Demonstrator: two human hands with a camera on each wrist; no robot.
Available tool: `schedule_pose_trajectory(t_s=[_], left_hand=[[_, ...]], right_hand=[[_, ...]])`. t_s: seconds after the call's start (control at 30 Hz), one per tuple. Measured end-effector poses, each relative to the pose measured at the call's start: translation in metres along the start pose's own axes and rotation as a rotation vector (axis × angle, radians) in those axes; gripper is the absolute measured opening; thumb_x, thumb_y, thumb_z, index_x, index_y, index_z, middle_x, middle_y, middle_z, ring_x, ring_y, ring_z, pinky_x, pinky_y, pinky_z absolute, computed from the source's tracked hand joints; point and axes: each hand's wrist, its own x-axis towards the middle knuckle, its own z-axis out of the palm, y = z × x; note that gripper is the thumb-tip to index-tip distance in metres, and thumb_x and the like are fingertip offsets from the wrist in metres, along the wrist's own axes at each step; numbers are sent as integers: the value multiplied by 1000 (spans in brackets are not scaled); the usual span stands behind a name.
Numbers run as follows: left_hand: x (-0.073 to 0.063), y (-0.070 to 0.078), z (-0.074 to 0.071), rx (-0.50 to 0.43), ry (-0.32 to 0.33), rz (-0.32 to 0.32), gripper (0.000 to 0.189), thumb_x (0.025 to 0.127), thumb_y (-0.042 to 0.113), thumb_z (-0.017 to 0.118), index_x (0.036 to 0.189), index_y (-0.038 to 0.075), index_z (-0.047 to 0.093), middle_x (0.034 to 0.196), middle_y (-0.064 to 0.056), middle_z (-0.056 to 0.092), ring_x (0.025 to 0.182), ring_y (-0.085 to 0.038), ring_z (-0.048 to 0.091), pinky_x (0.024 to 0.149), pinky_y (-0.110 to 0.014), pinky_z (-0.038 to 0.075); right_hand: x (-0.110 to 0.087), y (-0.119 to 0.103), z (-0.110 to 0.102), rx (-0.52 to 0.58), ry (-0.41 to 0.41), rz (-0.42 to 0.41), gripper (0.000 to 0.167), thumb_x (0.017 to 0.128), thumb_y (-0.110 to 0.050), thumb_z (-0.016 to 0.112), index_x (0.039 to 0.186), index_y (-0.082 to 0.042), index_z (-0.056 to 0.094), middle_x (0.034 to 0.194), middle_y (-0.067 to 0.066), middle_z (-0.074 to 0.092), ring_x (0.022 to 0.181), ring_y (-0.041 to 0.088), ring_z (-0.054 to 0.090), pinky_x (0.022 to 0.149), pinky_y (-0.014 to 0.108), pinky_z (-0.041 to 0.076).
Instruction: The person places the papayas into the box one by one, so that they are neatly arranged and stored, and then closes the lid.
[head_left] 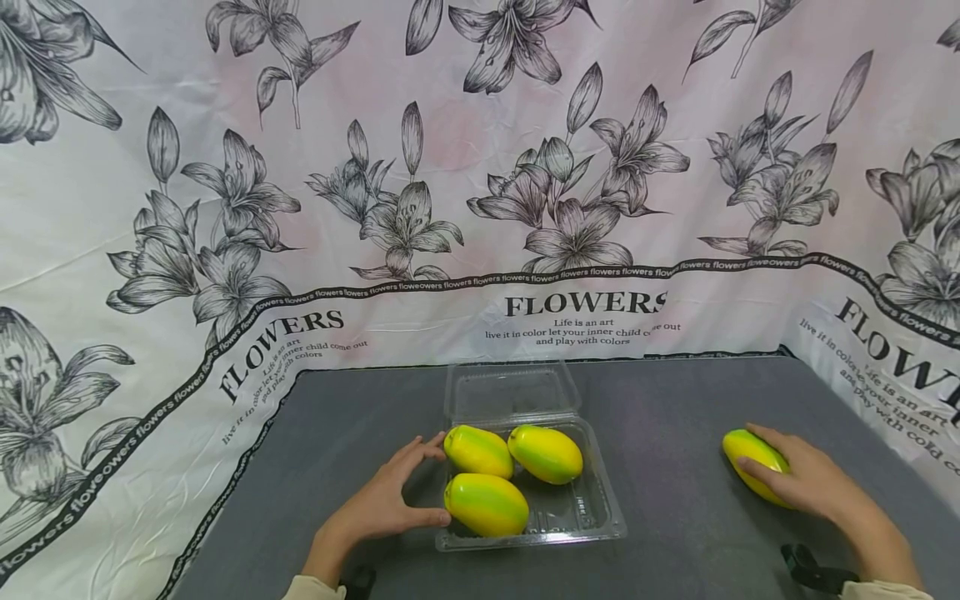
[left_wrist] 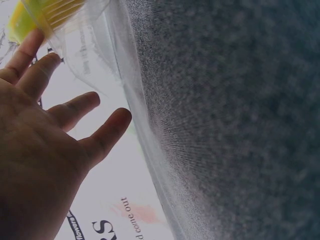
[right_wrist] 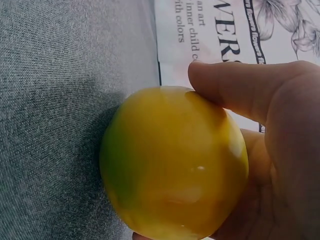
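Observation:
On the right of the table, my right hand (head_left: 816,477) grips a yellow-green mango (right_wrist: 172,165), its thumb along one side and the fingers round the other. The mango lies close over the grey cloth in the right wrist view. My left hand (head_left: 378,500) is at the left side of a clear plastic clamshell box (head_left: 573,508), thumb and fingers spread, fingertips right at the edge. Inside the box sit three similar mangoes: one at back left (head_left: 478,452), another at back right (head_left: 546,455), the third at front left (head_left: 487,505).
The box's clear lid (head_left: 513,392) is folded back toward the rear of the table. Grey cloth (head_left: 667,442) covers the tabletop. A white curtain (head_left: 420,325) printed with flowers and lettering stands behind it and along both sides.

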Motion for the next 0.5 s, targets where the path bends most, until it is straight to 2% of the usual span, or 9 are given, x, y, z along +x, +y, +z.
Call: schedule_pose_trajectory(t_s=[0.23,0.5], left_hand=[[0,0,0,16,-1,5,69,81,50,83,139,27,52,169,13,24,160,-39,6,113,-83,13],[0,2,0,12,-1,0,68,81,49,83,138,27,53,169,13,24,160,-39,7,113,-83,13]], right_hand=[[0,-1,0,21,27,-7,67,101,-39,60,144,10,46,123,39,59,98,40,61,69,42,44],[-1,-4,0,70,127,-32,66,100,-36,63,148,5,43,124,37,58,98,41,60,67,39,41]])
